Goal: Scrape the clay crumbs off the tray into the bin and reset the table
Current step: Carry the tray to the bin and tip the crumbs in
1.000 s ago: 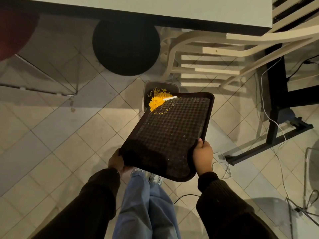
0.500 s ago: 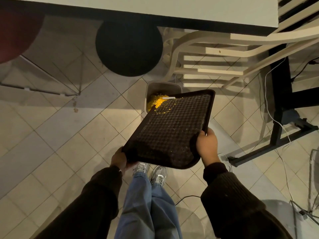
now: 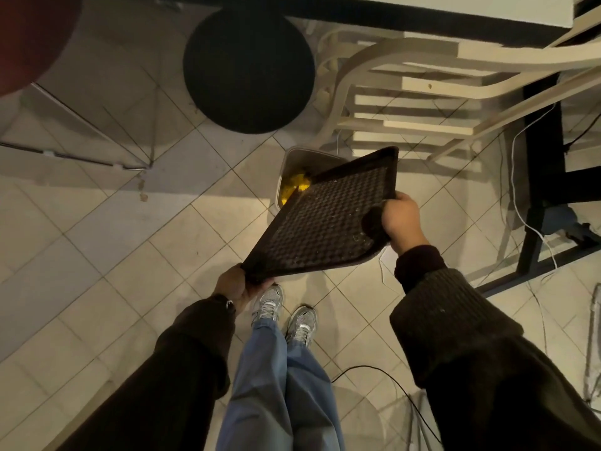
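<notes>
The left grip (image 3: 235,286) clutches the near corner of the dark tray (image 3: 325,219), fingers curled under its rim. The right grip (image 3: 401,219) is clenched round the tray's right edge. The tray hangs tilted between them, its far end dipping over a small grey bin (image 3: 292,156) on the tiled floor (image 3: 97,239). Yellow clay crumbs (image 3: 294,187) lie inside the bin, and a few pale specks cling to the tray's textured face. Beyond stand a black round stool (image 3: 248,70), a pale wooden chair (image 3: 422,86) and the table (image 3: 455,8) edge.
</notes>
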